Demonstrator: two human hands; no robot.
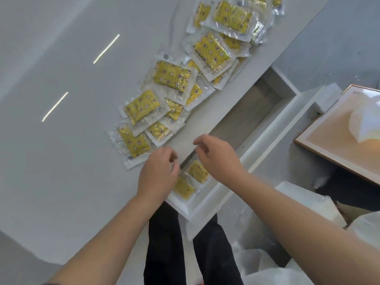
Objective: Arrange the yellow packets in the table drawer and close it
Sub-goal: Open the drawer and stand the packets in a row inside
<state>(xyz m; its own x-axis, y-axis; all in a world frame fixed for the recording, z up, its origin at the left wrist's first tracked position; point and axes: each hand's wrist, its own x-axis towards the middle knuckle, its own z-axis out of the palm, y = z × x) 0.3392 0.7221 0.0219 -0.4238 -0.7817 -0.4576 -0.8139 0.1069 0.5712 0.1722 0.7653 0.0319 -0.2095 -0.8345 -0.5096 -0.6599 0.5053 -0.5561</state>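
Yellow packets (171, 76) lie in a loose, overlapping band along the front edge of the white table (82, 151). They run from near my hands up to the far end of that edge, each a yellow patterned sachet sealed in clear wrap. Just below that edge the drawer (246, 116) stands pulled out, most of its grey floor bare. At its near end I see two packets inside: one packet (198, 170) by the table edge, and a second packet (184, 187) beside it in the near corner, their edges overlapping.

My left hand (158, 171) hovers over the table's front edge above that near corner, its fingers loosely curled toward the thumb with nothing visible between them. My right hand (218, 157) hangs over the near end of the drawer, fingers bent downward and relaxed, also holding nothing that I can see. The two hands are close together but apart.

To the right of the drawer a framed picture (339, 136) lies flat. Crumpled white wrapping (267, 264) sits on the floor below it.
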